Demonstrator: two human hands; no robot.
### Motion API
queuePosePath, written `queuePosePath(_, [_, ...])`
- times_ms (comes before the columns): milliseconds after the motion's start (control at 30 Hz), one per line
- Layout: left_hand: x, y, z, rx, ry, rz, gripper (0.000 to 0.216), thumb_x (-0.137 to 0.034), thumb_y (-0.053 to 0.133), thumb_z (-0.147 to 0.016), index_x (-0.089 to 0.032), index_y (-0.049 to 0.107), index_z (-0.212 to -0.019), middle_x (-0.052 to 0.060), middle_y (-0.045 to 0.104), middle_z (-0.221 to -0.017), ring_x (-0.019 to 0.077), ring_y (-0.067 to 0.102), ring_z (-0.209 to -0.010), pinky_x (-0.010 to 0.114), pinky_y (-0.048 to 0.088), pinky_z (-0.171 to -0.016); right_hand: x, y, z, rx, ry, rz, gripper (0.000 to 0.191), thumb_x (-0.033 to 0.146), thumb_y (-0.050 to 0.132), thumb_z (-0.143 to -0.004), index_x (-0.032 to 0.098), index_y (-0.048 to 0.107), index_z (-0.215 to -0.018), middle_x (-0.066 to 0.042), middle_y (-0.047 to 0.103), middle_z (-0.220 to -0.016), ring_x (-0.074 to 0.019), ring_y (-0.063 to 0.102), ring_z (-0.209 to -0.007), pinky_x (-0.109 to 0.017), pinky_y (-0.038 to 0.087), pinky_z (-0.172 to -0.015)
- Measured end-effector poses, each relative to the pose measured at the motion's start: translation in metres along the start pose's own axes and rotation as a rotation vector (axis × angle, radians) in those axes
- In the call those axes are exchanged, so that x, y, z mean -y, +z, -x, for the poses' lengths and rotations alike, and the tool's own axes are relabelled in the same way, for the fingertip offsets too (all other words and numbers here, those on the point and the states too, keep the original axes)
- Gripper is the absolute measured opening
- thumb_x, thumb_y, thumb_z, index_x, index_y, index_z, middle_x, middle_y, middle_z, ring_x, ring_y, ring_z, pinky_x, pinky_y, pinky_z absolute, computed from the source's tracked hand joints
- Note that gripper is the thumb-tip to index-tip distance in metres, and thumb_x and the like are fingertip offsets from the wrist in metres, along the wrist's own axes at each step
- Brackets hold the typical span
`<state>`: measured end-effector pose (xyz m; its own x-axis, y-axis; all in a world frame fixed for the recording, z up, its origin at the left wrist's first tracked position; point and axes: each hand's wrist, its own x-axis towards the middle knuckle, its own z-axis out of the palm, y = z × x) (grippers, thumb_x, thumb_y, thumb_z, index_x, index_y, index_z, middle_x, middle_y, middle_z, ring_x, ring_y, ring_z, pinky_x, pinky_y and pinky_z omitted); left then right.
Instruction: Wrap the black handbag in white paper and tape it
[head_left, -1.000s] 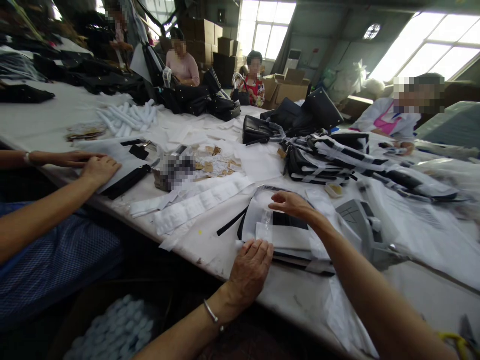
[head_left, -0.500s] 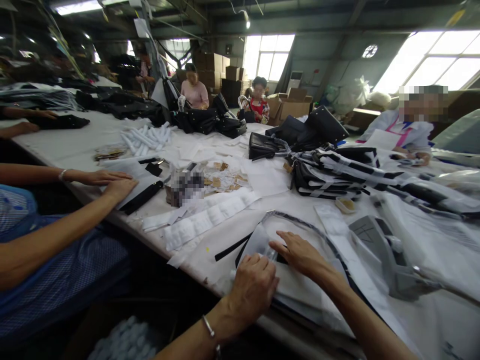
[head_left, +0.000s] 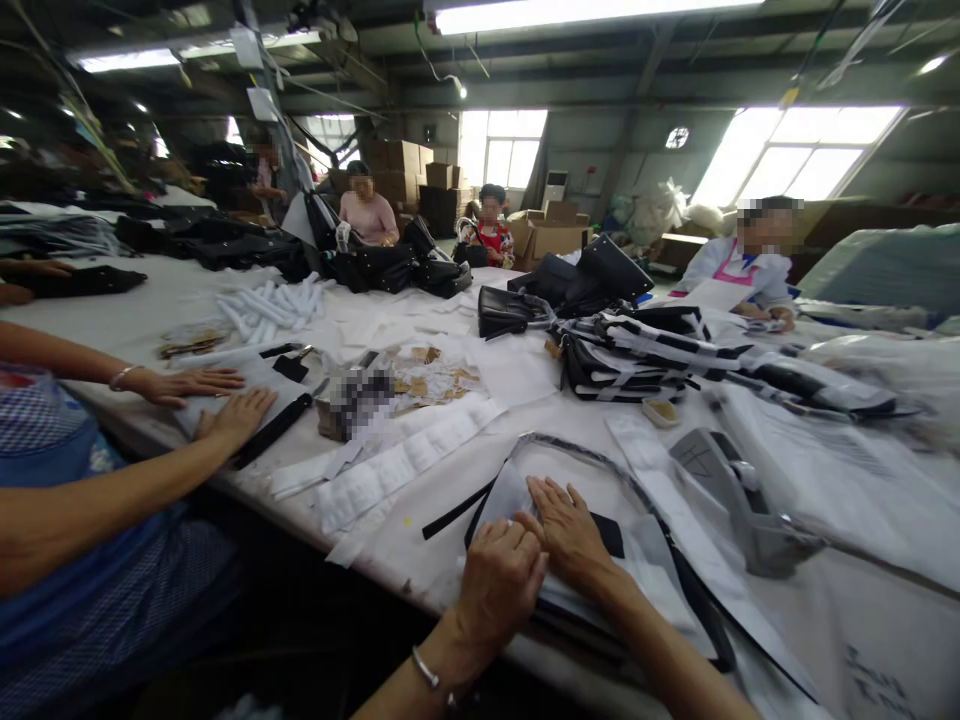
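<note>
A black bag (head_left: 701, 610) lies flat at the table's near edge, partly covered by a thin white sheet (head_left: 512, 490). Its handle (head_left: 600, 450), wrapped in clear film, arches away from me. My right hand (head_left: 570, 530) rests palm down on the sheet with its fingers stretched out. Beside it, my left hand (head_left: 501, 575) is closed, fingers curled at the sheet's near side; what it pinches is hidden. A black strap (head_left: 459, 510) sticks out to the left of the bag.
A grey tape dispenser (head_left: 742, 500) stands at the right. Strips of white packets (head_left: 405, 465) lie left of the bag. Wrapped black bags (head_left: 622, 365) are piled beyond. At the left, a co-worker's hands (head_left: 236, 415) press on a white sheet. Other people sit across the table.
My right hand has come down from above the bag and now lies flat on the sheet. My left hand stays curled beside it. The camera view has tilted up and turned slightly right.
</note>
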<state>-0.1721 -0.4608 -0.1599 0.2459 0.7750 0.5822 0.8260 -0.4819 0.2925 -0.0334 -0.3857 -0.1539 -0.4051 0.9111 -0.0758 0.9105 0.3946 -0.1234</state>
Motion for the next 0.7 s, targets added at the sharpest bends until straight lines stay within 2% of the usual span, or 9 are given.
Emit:
queuePosePath(133, [0.001,0.001,0.001,0.000,0.016,-0.020,0.015,-0.017,0.055,-0.090,-0.022,0.052,-0.076,0.002,0.061,-0.076,0.0227,0.055,-0.074,0.038,0.038,-0.068,-0.005,-0.031,0.012,0.118,0.033,-0.141,0.066,0.052,0.029,-0.101,0.012,0.029,-0.153,-0.012,0.029,-0.157,-0.0256,0.025,-0.147,-0.049,0.018,-0.120])
queuePosePath(233, [0.001,0.000,0.002,-0.003,0.004,-0.032,0.015,-0.018,0.053,-0.092,-0.021,0.052,-0.077,0.002,0.060,-0.076,0.0227,0.055,-0.074,0.037,0.037,-0.068,-0.025,-0.044,0.041,0.060,0.030,-0.141,0.067,0.055,0.029,-0.100,0.015,0.027,-0.154,-0.009,0.026,-0.159,-0.0250,0.022,-0.147,-0.049,0.017,-0.120])
queuePosePath(300, [0.000,0.000,0.003,-0.018,-0.006,-0.033,0.016,-0.018,0.052,-0.092,-0.021,0.052,-0.076,0.002,0.060,-0.075,0.0228,0.054,-0.074,0.037,0.037,-0.069,-0.041,-0.037,0.066,-0.030,0.036,-0.077,0.068,0.057,0.032,-0.099,0.017,0.030,-0.153,-0.009,0.027,-0.158,-0.0266,0.022,-0.147,-0.052,0.016,-0.120])
queuePosePath(400, [-0.003,-0.001,0.003,-0.011,-0.011,-0.033,0.018,-0.018,0.051,-0.092,-0.021,0.052,-0.075,0.002,0.060,-0.075,0.0224,0.054,-0.074,0.037,0.037,-0.069,-0.058,-0.011,0.096,-0.069,0.054,-0.029,0.068,0.058,0.032,-0.098,0.015,0.035,-0.151,-0.011,0.030,-0.157,-0.0287,0.024,-0.146,-0.055,0.018,-0.119])
queuePosePath(467, [-0.005,-0.004,0.002,0.021,-0.019,-0.032,0.017,-0.017,0.052,-0.092,-0.021,0.053,-0.075,0.002,0.060,-0.075,0.0219,0.054,-0.074,0.036,0.037,-0.069,-0.062,0.002,0.105,-0.079,0.061,-0.038,0.067,0.056,0.031,-0.099,0.014,0.036,-0.150,-0.011,0.030,-0.157,-0.0283,0.024,-0.146,-0.055,0.018,-0.120])
queuePosePath(533, [-0.006,-0.009,0.000,0.060,-0.043,-0.023,0.016,-0.016,0.054,-0.091,-0.020,0.054,-0.075,0.002,0.061,-0.076,0.0213,0.055,-0.075,0.035,0.038,-0.070,-0.064,0.001,0.106,-0.056,0.067,-0.084,0.067,0.056,0.032,-0.099,0.014,0.035,-0.151,-0.011,0.029,-0.157,-0.0279,0.022,-0.147,-0.055,0.017,-0.120])
queuePosePath(600, [-0.006,-0.015,-0.003,0.108,-0.077,0.000,0.015,-0.015,0.056,-0.089,-0.020,0.055,-0.075,0.002,0.063,-0.078,0.0204,0.056,-0.076,0.033,0.040,-0.071,-0.065,-0.016,0.100,0.041,0.071,-0.182,0.068,0.057,0.033,-0.098,0.016,0.032,-0.152,-0.010,0.028,-0.158,-0.0269,0.021,-0.147,-0.053,0.018,-0.120])
queuePosePath(700, [-0.006,-0.026,-0.008,0.208,-0.144,0.043,0.014,-0.016,0.061,-0.087,-0.020,0.057,-0.075,0.001,0.064,-0.079,0.0191,0.058,-0.078,0.031,0.042,-0.072,-0.066,-0.060,0.084,0.173,0.077,-0.312,0.073,0.060,0.032,-0.097,0.014,0.029,-0.153,-0.011,0.025,-0.158,-0.0255,0.021,-0.147,-0.047,0.019,-0.121])
